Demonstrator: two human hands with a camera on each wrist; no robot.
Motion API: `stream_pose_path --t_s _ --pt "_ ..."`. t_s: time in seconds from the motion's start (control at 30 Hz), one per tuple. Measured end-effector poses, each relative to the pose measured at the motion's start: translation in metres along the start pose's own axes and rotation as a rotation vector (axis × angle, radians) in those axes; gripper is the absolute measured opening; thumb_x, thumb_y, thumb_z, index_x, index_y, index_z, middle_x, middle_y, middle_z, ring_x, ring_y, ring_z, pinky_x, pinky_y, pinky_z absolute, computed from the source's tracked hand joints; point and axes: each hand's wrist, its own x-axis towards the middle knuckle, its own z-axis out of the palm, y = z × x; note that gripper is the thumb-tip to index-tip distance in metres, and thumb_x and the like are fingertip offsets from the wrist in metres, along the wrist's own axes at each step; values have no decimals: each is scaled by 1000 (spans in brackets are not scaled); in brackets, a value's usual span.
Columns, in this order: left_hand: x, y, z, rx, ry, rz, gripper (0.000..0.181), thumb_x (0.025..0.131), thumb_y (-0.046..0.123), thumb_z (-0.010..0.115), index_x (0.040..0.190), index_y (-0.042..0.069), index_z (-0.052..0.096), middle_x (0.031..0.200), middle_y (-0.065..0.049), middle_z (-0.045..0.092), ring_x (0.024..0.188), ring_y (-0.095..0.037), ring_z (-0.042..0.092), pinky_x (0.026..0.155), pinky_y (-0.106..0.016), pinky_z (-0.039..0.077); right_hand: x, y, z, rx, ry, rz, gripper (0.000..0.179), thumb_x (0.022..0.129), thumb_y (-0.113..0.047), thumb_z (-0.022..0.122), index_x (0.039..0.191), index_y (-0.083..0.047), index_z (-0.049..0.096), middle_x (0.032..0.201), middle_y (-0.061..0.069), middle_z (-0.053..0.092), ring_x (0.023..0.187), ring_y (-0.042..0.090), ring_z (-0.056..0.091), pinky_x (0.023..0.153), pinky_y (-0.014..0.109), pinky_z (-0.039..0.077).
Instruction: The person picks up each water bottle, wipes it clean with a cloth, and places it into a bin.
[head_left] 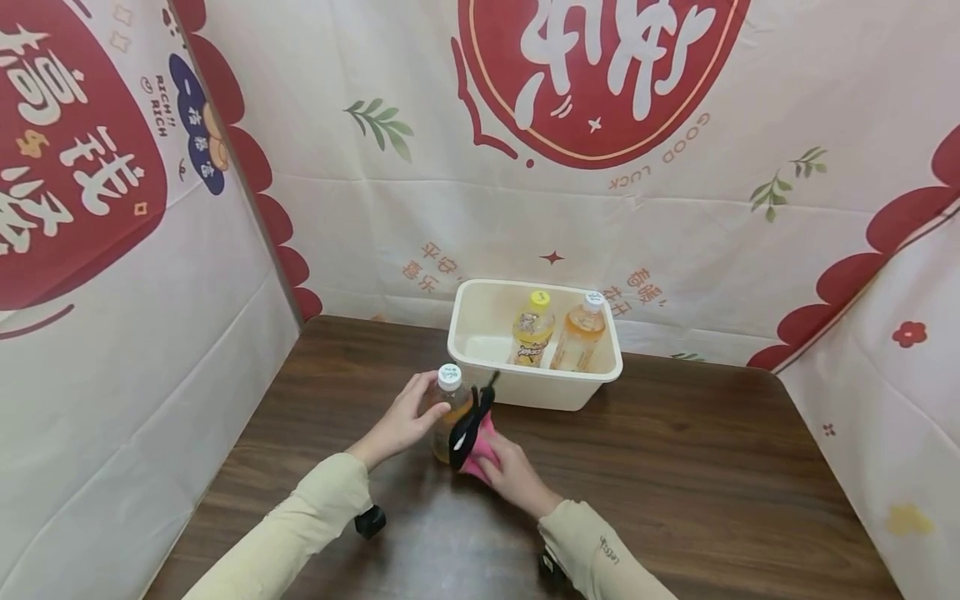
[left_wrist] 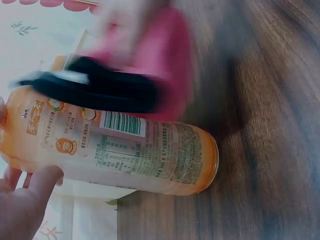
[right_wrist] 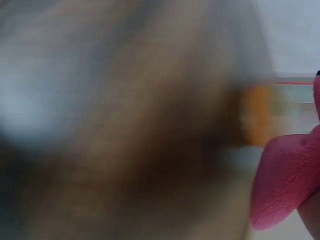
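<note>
My left hand [head_left: 403,423] grips an orange drink bottle [head_left: 440,446] with a white cap around its upper part, the thumb lying across its near side. In the head view the bottle stands upright on the table. A fuzzy pink cloth [head_left: 484,446] is in my right hand [head_left: 517,482], held against the bottle's right side. Along with the cloth is a black looped item [head_left: 465,432] like a bundled cord, blurred in the left wrist view, where it overlaps the bottle's label. The right wrist view shows mostly blur, with the cloth [right_wrist: 287,175] at its right edge.
Behind my hands stands a white plastic bin [head_left: 536,387] at the table's back edge. It holds a yellow-capped bottle [head_left: 531,333] and a white-capped orange bottle [head_left: 579,337]. Printed fabric [head_left: 360,242] hangs around the dark wooden table [head_left: 712,467].
</note>
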Motion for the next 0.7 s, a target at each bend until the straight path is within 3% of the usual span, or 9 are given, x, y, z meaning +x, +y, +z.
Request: stream_pose_path --t_s 0.2,0.3,0.43,0.57,0.7 --pt "0 0 -1 -23 -10 -27 44 87 12 60 127 1 43 117 -16 49 113 -31 47 95 -48 36 -17 16 14 -44 -76 10 17 84 -6 62 100 -10 65 96 4 66 86 15 60 75 30 49" --pt "1 6 2 -53 27 -114 49 83 18 66 126 4 46 119 -13 49 113 -28 46 95 -48 36 -16 17 13 -31 -94 27 16 84 -7 63 99 -11 64 92 3 65 82 12 59 73 29 48" --pt "4 14 8 -10 77 -226 58 74 31 74 123 10 51 116 -7 43 109 -24 40 90 -42 37 -19 12 6 -5 -136 80 12 84 -10 63 96 -12 64 87 0 62 77 8 54 69 26 47" --pt "5 14 8 22 61 -184 51 75 28 74 118 10 55 111 -7 42 103 -24 39 83 -39 37 -17 1 -11 35 -107 81 13 85 -11 62 98 -11 65 95 3 64 86 10 58 75 28 48" --pt "6 10 -2 -39 -35 -84 46 78 19 72 117 7 50 115 -9 53 108 -27 49 89 -43 42 1 -12 -35 67 -9 9 21 82 -4 64 103 -6 65 105 9 64 91 17 61 78 33 49"
